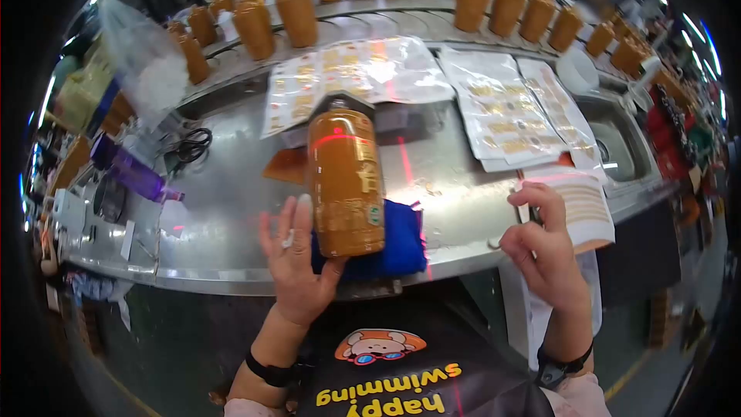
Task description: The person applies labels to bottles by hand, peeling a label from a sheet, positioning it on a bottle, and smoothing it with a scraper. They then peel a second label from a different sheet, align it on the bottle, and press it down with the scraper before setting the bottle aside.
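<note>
A brown bottle with gold characters (345, 177) lies on the steel bench, its lower end on a blue cloth (404, 241). Beside its lower left side is my left hand (299, 262), fingers spread, the thumb at the bottle's base. My right hand (544, 243) is over the bench's front edge at the right, its thumb and index finger bent around a small metal tool (525, 208), perhaps tweezers. Just right of that hand lies a sheet with gold strips (579, 208). Red light lines cross the bottle and bench.
Label sheets (502, 112) lie behind the bottle and to its right. Brown bottles (297, 15) line a conveyor at the back. Black scissors (193, 143) and a purple bottle (131, 174) are at the left. A sink (617, 143) and white cup (576, 71) are at the right.
</note>
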### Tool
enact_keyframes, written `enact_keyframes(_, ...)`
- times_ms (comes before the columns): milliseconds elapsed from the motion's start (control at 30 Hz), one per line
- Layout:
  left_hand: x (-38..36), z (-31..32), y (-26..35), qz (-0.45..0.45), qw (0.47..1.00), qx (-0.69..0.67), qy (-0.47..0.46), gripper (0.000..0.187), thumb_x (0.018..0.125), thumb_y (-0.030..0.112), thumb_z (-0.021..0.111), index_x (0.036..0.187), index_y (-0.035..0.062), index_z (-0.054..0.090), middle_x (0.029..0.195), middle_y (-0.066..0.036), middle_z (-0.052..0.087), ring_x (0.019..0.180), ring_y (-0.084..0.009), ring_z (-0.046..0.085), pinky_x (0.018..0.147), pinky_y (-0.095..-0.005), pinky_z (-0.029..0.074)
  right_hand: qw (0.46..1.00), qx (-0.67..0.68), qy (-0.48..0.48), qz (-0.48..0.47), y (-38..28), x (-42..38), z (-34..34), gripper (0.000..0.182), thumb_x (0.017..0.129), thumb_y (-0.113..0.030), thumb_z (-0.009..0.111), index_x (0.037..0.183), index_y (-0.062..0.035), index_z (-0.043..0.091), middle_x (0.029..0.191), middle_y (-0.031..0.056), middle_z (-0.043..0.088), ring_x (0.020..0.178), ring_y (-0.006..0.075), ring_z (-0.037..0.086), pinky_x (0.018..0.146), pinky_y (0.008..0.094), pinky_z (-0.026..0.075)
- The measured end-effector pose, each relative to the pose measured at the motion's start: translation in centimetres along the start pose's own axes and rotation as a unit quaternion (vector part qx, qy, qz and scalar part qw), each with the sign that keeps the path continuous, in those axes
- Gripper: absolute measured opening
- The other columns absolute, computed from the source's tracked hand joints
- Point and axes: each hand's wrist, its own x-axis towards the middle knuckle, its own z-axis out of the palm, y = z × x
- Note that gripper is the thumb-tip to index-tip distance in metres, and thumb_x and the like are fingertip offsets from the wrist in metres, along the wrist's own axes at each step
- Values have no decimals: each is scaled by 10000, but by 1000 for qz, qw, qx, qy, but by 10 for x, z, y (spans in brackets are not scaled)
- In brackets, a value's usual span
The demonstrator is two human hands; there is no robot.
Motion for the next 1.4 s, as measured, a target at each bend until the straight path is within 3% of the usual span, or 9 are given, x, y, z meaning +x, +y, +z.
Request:
enact_keyframes(233,33,-40,11,-42,948,-301,-91,540,932,420,590,1323,49,553,1459,-228,419,1431,-437,193,1153,-486,161,983,76,-50,-156,-74,76,43,205,713,-17,738,853,-64,595,1175,146,511,1159,406,468,950,469,422)
enact_keyframes(267,33,-39,13,-43,945,-313,-85,331,939,359,601,1109,80,656,1465,-225,409,1404,-417,224,1148,-472,150,982,80,-53,-160,-80,80,46,201,722,-22,738,852,-64,591,1174,146,509,1157,403,470,945,466,426)
enact_keyframes(400,16,-30,5,-113,944,-305,-55,147,936,224,621,894,85,639,1429,-224,440,1280,-382,344,1104,-465,207,987,83,-69,-118,-69,79,70,146,797,-51,714,859,-53,582,1182,155,499,1144,387,471,936,456,425)
enact_keyframes(600,13,-27,5,-153,917,-368,2,215,963,288,569,948,93,655,1411,-229,450,1298,-388,325,1113,-460,190,989,112,-58,-79,-69,72,85,125,818,-63,706,857,-44,588,1174,170,493,1147,392,464,968,454,396)
enact_keyframes(733,31,-31,6,-32,942,-327,-71,218,951,296,577,947,93,654,1390,-229,461,1282,-396,327,1106,-468,186,983,119,-52,-126,-82,82,80,119,828,-70,701,859,-39,590,1185,170,486,1164,394,450,980,458,388)
enact_keyframes(1000,5,-21,-10,-172,927,-332,-19,144,905,213,639,882,71,624,1303,-212,545,1236,-366,389,1074,-445,251,992,91,-75,-47,-71,71,96,92,861,-64,667,884,-20,589,1201,195,472,1143,371,445,963,425,394)
enact_keyframes(1200,-3,-15,-14,-218,889,-402,-7,136,895,188,639,864,57,614,1135,-167,624,1153,-328,476,1054,-421,276,992,87,-86,-18,-70,69,97,87,914,-49,605,848,-2,572,1141,227,496,1114,307,475,809,360,444)
enact_keyframes(1300,-6,-15,-17,-240,871,-427,-35,132,892,179,637,847,59,607,1038,-136,636,1122,-301,505,1051,-408,274,988,122,-96,-15,-72,68,96,65,908,-58,617,886,-6,584,1158,211,474,1128,336,448,927,403,406)
enact_keyframes(1400,-5,-18,-17,-261,856,-440,-75,126,895,177,634,847,65,603,983,-119,627,1092,-278,519,1047,-398,272,988,117,-97,-4,-68,67,96,72,916,-60,608,885,-2,579,1122,210,483,1136,338,447,912,409,413)
